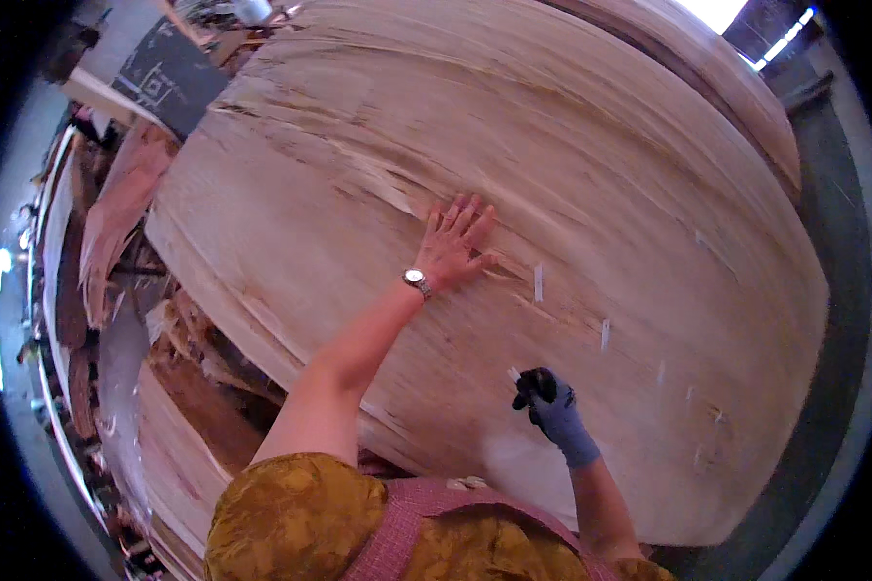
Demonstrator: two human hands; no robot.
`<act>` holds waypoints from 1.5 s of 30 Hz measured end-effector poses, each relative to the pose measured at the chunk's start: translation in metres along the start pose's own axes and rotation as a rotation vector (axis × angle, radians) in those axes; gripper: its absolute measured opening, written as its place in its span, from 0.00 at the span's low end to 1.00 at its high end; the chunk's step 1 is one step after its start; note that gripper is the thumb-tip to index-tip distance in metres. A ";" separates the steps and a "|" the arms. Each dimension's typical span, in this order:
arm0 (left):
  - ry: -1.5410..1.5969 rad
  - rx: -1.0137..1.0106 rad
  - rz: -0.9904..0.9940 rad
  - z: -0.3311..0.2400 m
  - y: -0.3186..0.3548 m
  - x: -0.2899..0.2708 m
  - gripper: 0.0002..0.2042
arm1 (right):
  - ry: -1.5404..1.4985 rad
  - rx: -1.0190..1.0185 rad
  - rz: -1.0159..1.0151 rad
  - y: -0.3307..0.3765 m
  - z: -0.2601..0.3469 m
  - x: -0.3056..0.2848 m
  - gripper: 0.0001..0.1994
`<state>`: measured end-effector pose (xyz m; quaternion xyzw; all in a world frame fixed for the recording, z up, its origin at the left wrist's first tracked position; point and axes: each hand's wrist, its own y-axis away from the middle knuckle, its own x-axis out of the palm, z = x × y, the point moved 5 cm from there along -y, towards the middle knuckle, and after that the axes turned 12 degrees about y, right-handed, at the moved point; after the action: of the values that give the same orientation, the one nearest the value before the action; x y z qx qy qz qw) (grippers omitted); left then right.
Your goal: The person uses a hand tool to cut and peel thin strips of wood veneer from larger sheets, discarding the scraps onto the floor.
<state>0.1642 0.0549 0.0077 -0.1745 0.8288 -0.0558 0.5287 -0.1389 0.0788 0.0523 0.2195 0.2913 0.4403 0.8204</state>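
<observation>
Two hands work a veneer sheet (572, 174); left hand (455, 242) pressed flat, open; gloved right hand (549, 399) grips a small tool; several white tape patches (539, 282) placed; splits remain.

A big pale veneer sheet (358, 174) is lying flat, spreading over nearly the whole stack beneath it. Its grain is running in long streaks, with rough split patches near the middle. Small white tape strips (539, 282) are sticking along a crack towards its right side.
</observation>
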 end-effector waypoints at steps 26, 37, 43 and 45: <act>0.324 0.295 0.002 0.054 -0.035 -0.054 0.22 | -0.537 -0.031 -0.426 -0.230 0.101 0.040 0.06; 0.339 0.322 0.066 0.055 -0.037 -0.035 0.17 | -0.422 0.104 -0.501 -0.180 0.103 0.048 0.08; 0.194 0.479 0.108 0.044 -0.022 -0.030 0.20 | 0.206 0.029 -0.613 -0.182 0.114 0.035 0.08; 0.169 0.486 0.154 0.044 -0.019 -0.032 0.20 | 1.200 -0.087 -0.771 -0.184 0.132 0.022 0.08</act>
<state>0.2201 0.0519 0.0210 0.0263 0.8431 -0.2270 0.4868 0.0686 -0.0113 0.0292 -0.2121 0.7315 0.1751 0.6239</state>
